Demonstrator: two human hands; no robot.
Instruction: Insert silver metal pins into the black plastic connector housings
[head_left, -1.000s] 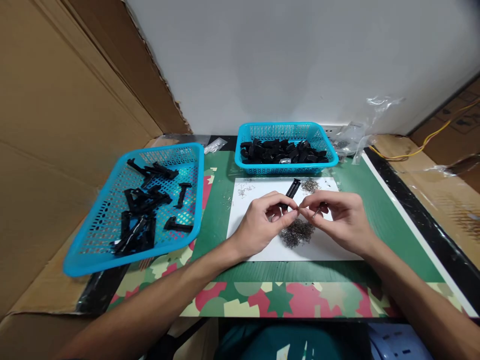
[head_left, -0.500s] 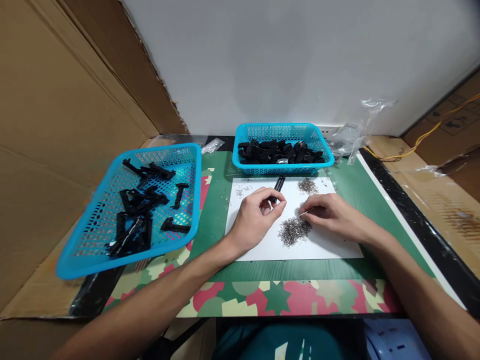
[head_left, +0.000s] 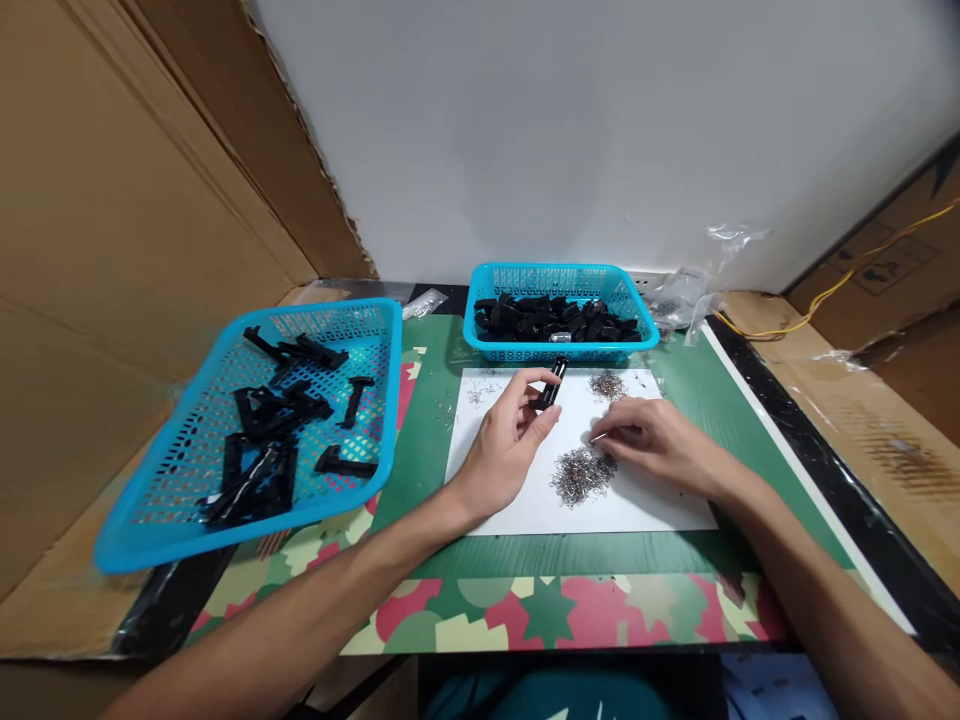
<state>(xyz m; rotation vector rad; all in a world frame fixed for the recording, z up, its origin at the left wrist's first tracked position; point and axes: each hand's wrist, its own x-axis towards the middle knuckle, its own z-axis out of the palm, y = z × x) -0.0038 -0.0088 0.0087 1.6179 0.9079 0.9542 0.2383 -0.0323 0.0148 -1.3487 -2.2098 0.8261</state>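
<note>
Between the thumb and fingers of my left hand [head_left: 501, 445] is a black plastic part [head_left: 553, 385], tilted, its long end pointing up and away. My right hand [head_left: 646, 437] is closed in a pinch at the upper right edge of a pile of small metal pieces [head_left: 581, 475]; what its fingertips hold is too small to make out. A second, smaller metal pile [head_left: 607, 386] lies just beyond my right hand. Both piles rest on a white sheet [head_left: 510, 510], with a few loose bits [head_left: 480, 393] at its far left.
A blue basket [head_left: 397, 400] with several long black parts stands on the left. Another blue basket [head_left: 562, 352] full of black pieces is at the back. Clear plastic bags [head_left: 675, 297] lie behind on the right, near a yellow cable [head_left: 817, 305]. Cardboard [head_left: 150, 250] rises on the left.
The black part in my left hand has turned and shows more of its length. My right fingertips are lower, closer to the larger pile. The whole view has shifted slightly.
</note>
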